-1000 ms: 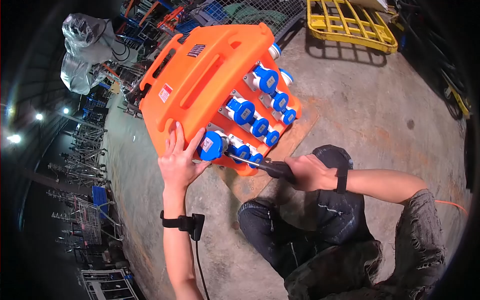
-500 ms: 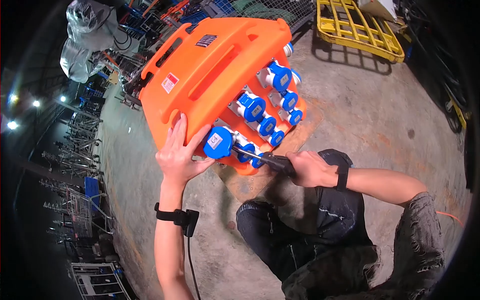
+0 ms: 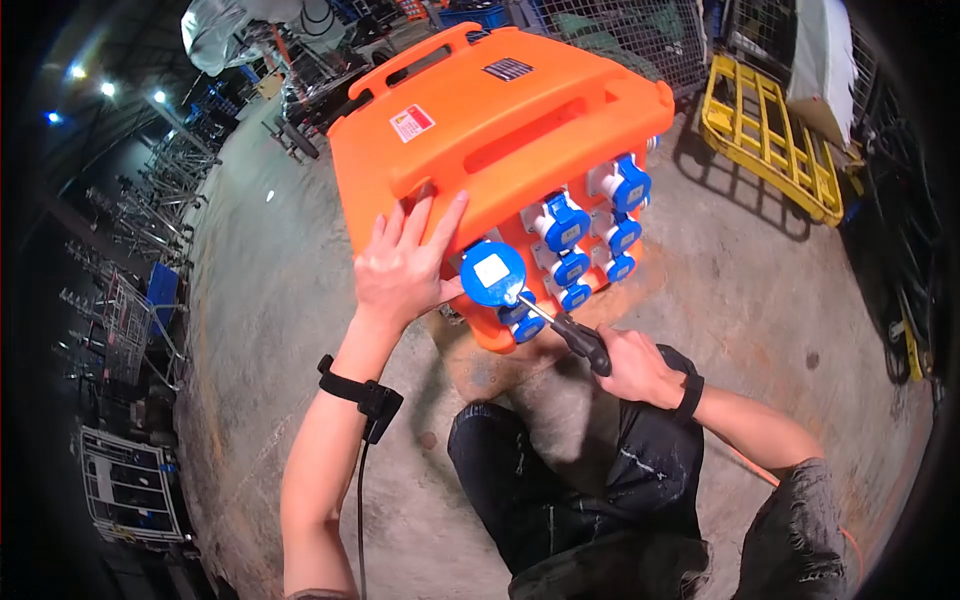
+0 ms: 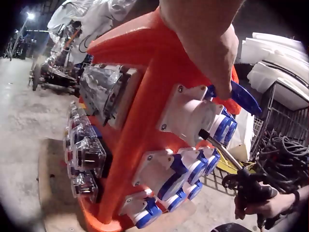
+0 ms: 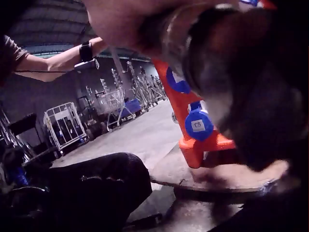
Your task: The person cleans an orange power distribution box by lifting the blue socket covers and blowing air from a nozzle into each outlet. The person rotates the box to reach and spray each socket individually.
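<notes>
An orange power distribution box (image 3: 560, 85) carries several white sockets with blue flip caps. My left hand (image 3: 400, 275) rests on its near corner, fingers spread over the top edge. The thumb props up one blue cap (image 4: 245, 98), which stands away from its white socket (image 4: 188, 116). My right hand (image 3: 640, 365) grips a black air blow gun (image 3: 582, 343) by its handle. The gun's thin metal nozzle (image 4: 227, 152) points at that raised-cap socket, its black tip close to the socket's mouth. In the right wrist view the hand and gun are dark and blurred.
Under the box lies a wooden board (image 4: 53, 193) on the concrete floor. A yellow metal rack (image 3: 775, 150) stands at the right, with coiled black cables (image 4: 285, 162) nearby. An orange hose (image 3: 755, 466) runs past the right forearm. Plastic-wrapped equipment (image 3: 225, 35) stands at the back left.
The head view has turned, so the box sits further right. The blow gun's nozzle now slants up-left to the cap's lower right edge. My left hand stays at the same corner.
</notes>
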